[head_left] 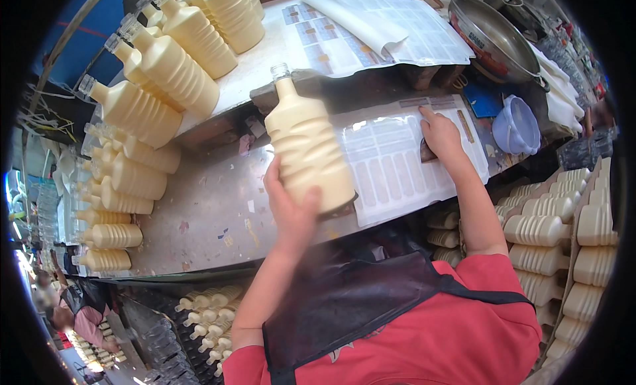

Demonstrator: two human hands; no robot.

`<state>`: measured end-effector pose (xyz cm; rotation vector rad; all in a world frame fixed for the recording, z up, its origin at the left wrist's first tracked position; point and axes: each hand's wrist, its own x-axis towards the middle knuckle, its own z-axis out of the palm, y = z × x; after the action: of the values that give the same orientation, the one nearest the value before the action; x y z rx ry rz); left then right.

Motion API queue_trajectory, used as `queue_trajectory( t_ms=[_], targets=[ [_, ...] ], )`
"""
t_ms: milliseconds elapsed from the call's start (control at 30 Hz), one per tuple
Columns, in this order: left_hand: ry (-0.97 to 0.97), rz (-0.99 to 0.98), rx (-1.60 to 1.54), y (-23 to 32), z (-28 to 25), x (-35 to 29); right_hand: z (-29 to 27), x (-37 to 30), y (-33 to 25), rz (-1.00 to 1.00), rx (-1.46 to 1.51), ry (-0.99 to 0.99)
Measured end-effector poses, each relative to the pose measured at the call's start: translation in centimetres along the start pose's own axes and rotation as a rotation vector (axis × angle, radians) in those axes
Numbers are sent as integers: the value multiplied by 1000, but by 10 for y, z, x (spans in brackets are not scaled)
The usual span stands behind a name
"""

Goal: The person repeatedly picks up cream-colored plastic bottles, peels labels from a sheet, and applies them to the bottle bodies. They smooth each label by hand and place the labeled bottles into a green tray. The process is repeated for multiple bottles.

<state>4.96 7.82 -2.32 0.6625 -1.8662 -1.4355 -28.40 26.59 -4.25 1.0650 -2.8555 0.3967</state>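
Note:
A cream plastic bottle [306, 140] with ribbed sides and a clear neck stands upright over the metal worktop, slightly tilted. My left hand [291, 209] wraps round its lower part, thumb on the near side. To its right lies a translucent white sheet of labels [384, 180], with rows of long rounded shapes and a dark patch beside my wrist. My right hand [442, 135] rests at the sheet's far part, fingertips drawn together by a row of small dark labels [417, 102]. Whatever is between those fingertips is too small to make out.
Several cream bottles [179, 64] stand on the raised white shelf at the far left; more line the worktop's [192, 219] left end. Printed sheets [371, 34] lie on the shelf. At right are a metal pan [497, 37], a lilac bucket [517, 127] and stacked bottles [540, 229]. A person [86, 312] works at far left.

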Motion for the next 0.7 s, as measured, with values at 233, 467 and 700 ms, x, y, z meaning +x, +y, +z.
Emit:
queue_trajectory(
  t_ms=[233,467,700],
  targets=[
    [39,-24,23,12,6,3,1,-4,5,7,17,-7],
    [50,-60,-111,19,9,2,-7,4,0,73,102,-11],
    [40,-41,-68,15,6,1,-7,13,1,95,-63,-79]
  ],
)
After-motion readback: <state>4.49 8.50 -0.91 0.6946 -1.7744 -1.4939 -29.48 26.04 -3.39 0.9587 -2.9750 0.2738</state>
